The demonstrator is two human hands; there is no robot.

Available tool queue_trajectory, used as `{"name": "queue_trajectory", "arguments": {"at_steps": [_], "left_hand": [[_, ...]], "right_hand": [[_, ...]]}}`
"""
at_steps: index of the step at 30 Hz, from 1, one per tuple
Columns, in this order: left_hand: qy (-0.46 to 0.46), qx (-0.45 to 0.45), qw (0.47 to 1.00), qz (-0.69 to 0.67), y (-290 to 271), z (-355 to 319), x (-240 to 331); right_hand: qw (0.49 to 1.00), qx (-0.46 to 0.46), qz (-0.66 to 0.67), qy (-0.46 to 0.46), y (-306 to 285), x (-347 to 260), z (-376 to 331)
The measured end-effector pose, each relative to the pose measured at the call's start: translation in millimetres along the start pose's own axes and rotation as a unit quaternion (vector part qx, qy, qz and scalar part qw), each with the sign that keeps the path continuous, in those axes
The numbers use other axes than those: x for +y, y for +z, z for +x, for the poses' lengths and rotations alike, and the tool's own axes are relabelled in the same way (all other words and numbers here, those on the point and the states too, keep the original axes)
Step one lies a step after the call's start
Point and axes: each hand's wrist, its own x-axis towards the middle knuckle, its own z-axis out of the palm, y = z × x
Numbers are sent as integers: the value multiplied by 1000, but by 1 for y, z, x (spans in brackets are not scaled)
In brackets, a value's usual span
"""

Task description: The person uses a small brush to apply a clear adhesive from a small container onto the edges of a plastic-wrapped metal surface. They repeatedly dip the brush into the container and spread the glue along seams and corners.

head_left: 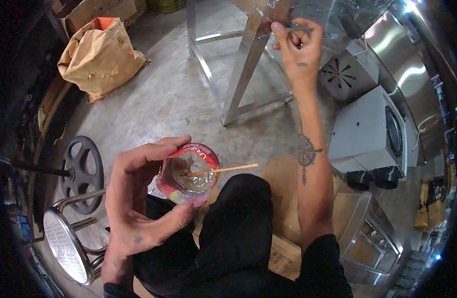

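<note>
My left hand (pixel 139 198) is wrapped round a small red cup (pixel 207 150) with a printed, worn wall, tilted so that its inside shows. Glossy greyish paste (pixel 201 183) lies in it. A thin wooden stick (pixel 238 169) stands in the paste and leans out over the rim to the right. Out ahead at the upper right, my right hand (pixel 300 49) is closed, thumb against curled fingers, beside the top of a metal frame (pixel 248 54). Something thin and greyish shows at its fingers, too small to name. Clear, shiny sheeting (pixel 347 20) hangs just beyond that hand.
A brown paper sack (pixel 102 59) stands on the concrete floor at the far left. At left are a black handwheel (pixel 83 174) and a round metal stool (pixel 64 246). On the right sits a grey metal blower box (pixel 367 134). Cardboard (pixel 283 193) lies by my knees.
</note>
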Motion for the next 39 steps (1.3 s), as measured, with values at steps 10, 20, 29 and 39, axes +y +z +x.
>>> {"name": "queue_trajectory", "arguments": {"at_steps": [10,20,29,39], "left_hand": [[7,-15,1000,-2,7,6,-5],[-10,-19,1000,16,12,8,0],[-13,-23,1000,3,18,9,-4],[6,-31,999,22,22,13,-4]], "right_hand": [[966,42,-193,-168,16,24,-16],[963,52,-219,-148,12,23,-20],[980,77,-150,-102,19,25,-15],[953,49,232,186,12,37,-3]]}}
